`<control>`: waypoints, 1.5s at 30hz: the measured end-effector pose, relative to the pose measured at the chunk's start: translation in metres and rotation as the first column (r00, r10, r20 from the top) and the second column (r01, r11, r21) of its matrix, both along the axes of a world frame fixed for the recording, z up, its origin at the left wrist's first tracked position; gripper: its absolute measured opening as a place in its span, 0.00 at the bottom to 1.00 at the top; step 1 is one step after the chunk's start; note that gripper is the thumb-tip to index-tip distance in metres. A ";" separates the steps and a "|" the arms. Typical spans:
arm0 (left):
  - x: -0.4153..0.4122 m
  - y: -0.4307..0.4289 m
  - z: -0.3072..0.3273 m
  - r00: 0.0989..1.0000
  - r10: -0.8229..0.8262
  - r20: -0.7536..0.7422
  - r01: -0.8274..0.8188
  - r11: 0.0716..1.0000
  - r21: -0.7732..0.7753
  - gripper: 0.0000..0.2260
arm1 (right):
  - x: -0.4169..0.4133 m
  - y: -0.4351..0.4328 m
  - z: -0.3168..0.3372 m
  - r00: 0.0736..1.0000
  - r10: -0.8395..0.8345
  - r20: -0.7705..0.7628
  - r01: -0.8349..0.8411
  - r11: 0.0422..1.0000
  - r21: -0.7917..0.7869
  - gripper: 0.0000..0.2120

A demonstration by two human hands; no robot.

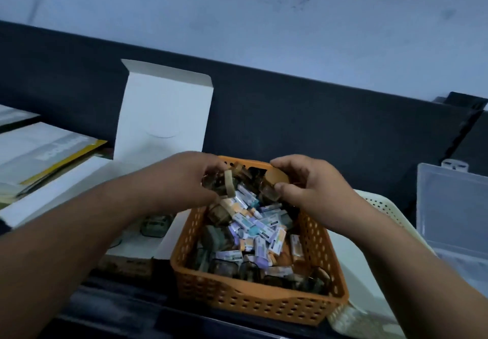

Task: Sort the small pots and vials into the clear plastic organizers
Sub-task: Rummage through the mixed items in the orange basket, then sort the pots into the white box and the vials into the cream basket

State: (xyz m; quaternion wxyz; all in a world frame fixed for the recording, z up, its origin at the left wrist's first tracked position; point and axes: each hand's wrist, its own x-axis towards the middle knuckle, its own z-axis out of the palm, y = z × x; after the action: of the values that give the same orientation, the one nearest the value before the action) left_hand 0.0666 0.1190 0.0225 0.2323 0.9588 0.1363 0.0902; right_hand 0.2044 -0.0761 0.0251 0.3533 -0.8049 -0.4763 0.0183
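Note:
An orange perforated basket (pixel 253 304) sits in front of me, filled with several small labelled vials (pixel 260 229) and dark clear pots (pixel 224 267). Both hands are over its far end. My left hand (pixel 182 180) grips a bundle of small dark pots (pixel 228 182) bound with a tan rubber band. My right hand (pixel 306 182) pinches a small clear pot (pixel 269 189) between thumb and fingers. A clear plastic organizer (pixel 454 206) with its lid up stands at the right edge.
An open white cardboard box (pixel 163 116) with raised flap stands behind the basket on the left. Papers and a yellow-edged folder (pixel 47 151) lie at far left. A cream perforated basket (pixel 380 206) sits under and right of the orange one. A dark wall panel runs behind.

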 end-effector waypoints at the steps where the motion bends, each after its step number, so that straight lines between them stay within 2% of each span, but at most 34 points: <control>1: -0.009 0.009 0.001 0.999 0.029 0.017 -0.028 1.000 -0.010 0.19 | -0.005 0.013 0.002 0.999 0.035 0.029 -0.034 0.999 -0.024 0.15; 4: -0.033 0.031 0.002 0.991 0.129 0.031 -0.128 0.992 -0.010 0.20 | -0.021 0.055 0.006 0.984 0.164 0.072 -0.159 0.985 -0.072 0.15; 8: -0.062 0.056 -0.004 0.965 0.262 0.001 -0.261 0.962 0.079 0.23 | -0.040 0.110 0.003 0.958 0.271 0.092 -0.258 0.957 -0.135 0.19; 14: -0.086 0.083 -0.021 0.926 0.373 -0.056 -0.366 0.924 0.107 0.24 | -0.061 0.157 -0.022 0.944 0.326 0.045 -0.309 0.925 -0.220 0.21; 18: -0.087 0.092 -0.029 0.921 0.384 -0.066 -0.383 0.923 0.032 0.27 | -0.062 0.161 -0.027 0.953 0.304 0.011 -0.296 0.934 -0.201 0.22; 21: -0.080 0.089 -0.031 0.931 0.362 -0.034 -0.362 0.932 0.001 0.28 | -0.053 0.147 -0.021 0.963 0.264 0.051 -0.251 0.950 -0.187 0.23; 26: -0.051 0.061 -0.024 0.969 0.240 0.058 -0.240 0.971 -0.021 0.26 | -0.018 0.103 -0.013 0.983 0.172 0.068 -0.155 0.967 -0.200 0.14; 29: -0.028 0.039 -0.026 0.989 0.136 0.063 -0.134 0.990 -0.038 0.25 | -0.003 0.076 -0.015 0.992 0.090 0.093 -0.057 0.950 -0.309 0.11; 32: -0.007 0.020 -0.033 0.999 0.034 0.021 -0.035 0.999 0.036 0.24 | 0.003 0.057 -0.025 0.999 0.044 0.029 -0.026 0.893 -0.449 0.17; 34: 0.003 0.012 -0.038 1.000 0.006 -0.026 -0.003 0.996 0.088 0.25 | 0.001 0.050 -0.032 1.000 0.031 0.005 -0.024 0.851 -0.524 0.17; 38: 0.016 0.004 -0.044 0.998 -0.034 -0.059 0.047 0.973 0.225 0.26 | -0.001 0.048 -0.044 0.988 0.069 0.135 0.033 0.772 -0.635 0.18; 41: 0.020 0.003 -0.046 0.997 -0.064 -0.054 0.075 0.969 0.236 0.26 | -0.002 0.054 -0.053 0.972 0.114 0.204 0.053 0.742 -0.668 0.19; 45: 0.025 -0.006 -0.046 0.993 -0.110 -0.048 0.118 0.965 0.235 0.26 | 0.007 0.050 -0.048 0.988 0.066 0.140 0.036 0.783 -0.621 0.14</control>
State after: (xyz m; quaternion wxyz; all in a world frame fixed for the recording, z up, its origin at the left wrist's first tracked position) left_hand 0.0916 0.1130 -0.0238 0.1184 0.9874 0.0733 0.0756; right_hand 0.2111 -0.0260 -0.0233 0.0305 -0.8714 -0.4761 0.1145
